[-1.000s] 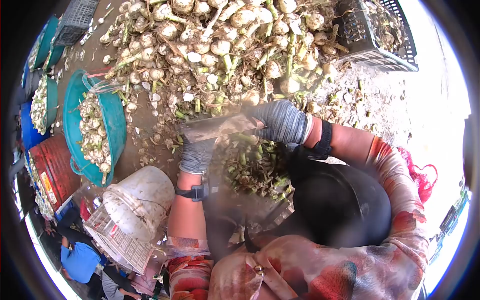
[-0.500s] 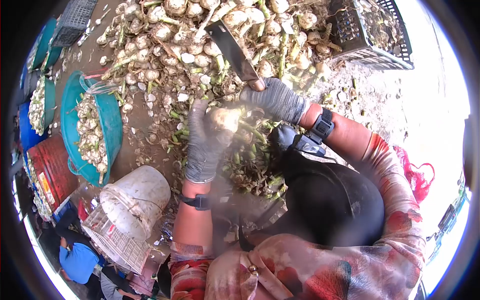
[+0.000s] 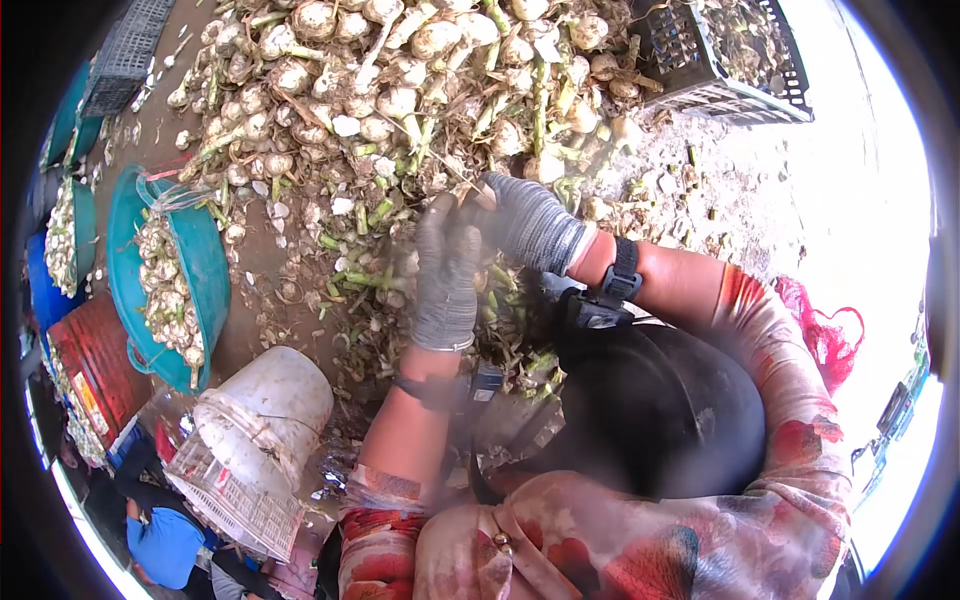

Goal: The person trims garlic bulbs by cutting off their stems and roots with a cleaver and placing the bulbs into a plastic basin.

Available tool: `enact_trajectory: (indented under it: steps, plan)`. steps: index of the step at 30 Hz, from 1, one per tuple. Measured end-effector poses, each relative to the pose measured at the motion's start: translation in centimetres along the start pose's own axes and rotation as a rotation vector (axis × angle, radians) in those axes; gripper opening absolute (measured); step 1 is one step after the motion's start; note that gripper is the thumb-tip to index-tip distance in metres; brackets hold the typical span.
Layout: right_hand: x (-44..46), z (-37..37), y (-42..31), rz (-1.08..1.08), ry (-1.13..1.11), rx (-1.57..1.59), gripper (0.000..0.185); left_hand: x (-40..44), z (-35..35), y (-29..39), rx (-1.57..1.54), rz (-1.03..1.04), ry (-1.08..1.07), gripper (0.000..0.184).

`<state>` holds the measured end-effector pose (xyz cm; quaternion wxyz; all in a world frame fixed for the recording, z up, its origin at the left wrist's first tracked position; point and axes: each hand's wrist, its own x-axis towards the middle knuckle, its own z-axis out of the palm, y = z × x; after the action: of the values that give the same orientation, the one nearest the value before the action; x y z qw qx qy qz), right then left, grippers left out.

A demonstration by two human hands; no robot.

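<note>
My left hand (image 3: 446,275), in a grey knit glove, is closed with its fingers curled near my right hand. What it grips is hidden behind the fingers. My right hand (image 3: 535,222), gloved the same way, is closed around the handle of a knife (image 3: 462,183). The blade appears almost edge-on as a thin line, so its broad face does not show. Both hands meet above cut green stems (image 3: 365,280) and trimmings on the ground. Just beyond them lies a large heap of garlic bulbs (image 3: 397,102) with stalks attached.
A teal basin (image 3: 215,275) of garlic stands left, near a dirty white bucket (image 3: 275,405) on a pale crate (image 3: 230,500). A black crate (image 3: 700,90) of scraps is at upper right. A red tub (image 3: 100,350) and a person in blue (image 3: 165,545) are at lower left.
My left hand has moved right, up against my right hand, and the garlic bulb it held is now out of sight. The knife has turned from broadside to nearly edge-on.
</note>
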<state>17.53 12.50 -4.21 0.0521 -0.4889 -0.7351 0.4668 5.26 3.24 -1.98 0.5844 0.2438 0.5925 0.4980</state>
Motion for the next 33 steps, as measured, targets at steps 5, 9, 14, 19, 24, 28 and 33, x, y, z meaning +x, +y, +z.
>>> enact_trajectory:
  steps: [5, 9, 14, 19, 24, 28, 33]
  plan:
    - [1.5, 0.2, 5.6, 0.064, -0.032, 0.358, 0.023, 1.3, -3.1, -5.0, 0.113, 0.087, 0.262, 0.058]
    - [0.5, -0.9, 7.9, 0.184, -0.057, 0.337, 0.024, 2.7, -2.9, -5.0, 0.653, 0.004, -0.068, 0.048]
    - [-0.6, 0.4, 9.1, 0.186, -0.038, 0.33, 0.032, 5.5, -1.3, -6.4, 1.442, 0.198, 0.083, 0.055]
    - [-1.1, -0.7, 5.7, 0.12, -0.028, 0.208, 0.022, 4.9, -1.6, -5.1, 1.28, 0.223, -0.032, 0.044]
    - [0.4, -0.8, 4.4, -0.014, -0.15, 0.401, 0.022, 1.3, -0.9, -1.6, 0.705, 0.333, 0.063, 0.052]
    - [0.1, -1.8, 3.3, 0.165, -0.264, 0.477, 0.026, 0.7, -1.5, -1.7, 0.072, 0.227, 0.1, 0.056]
    - [-0.8, -2.6, 1.6, 0.307, -0.481, 0.584, 0.032, 0.3, -1.2, 0.7, 0.158, -0.061, -0.063, 0.046]
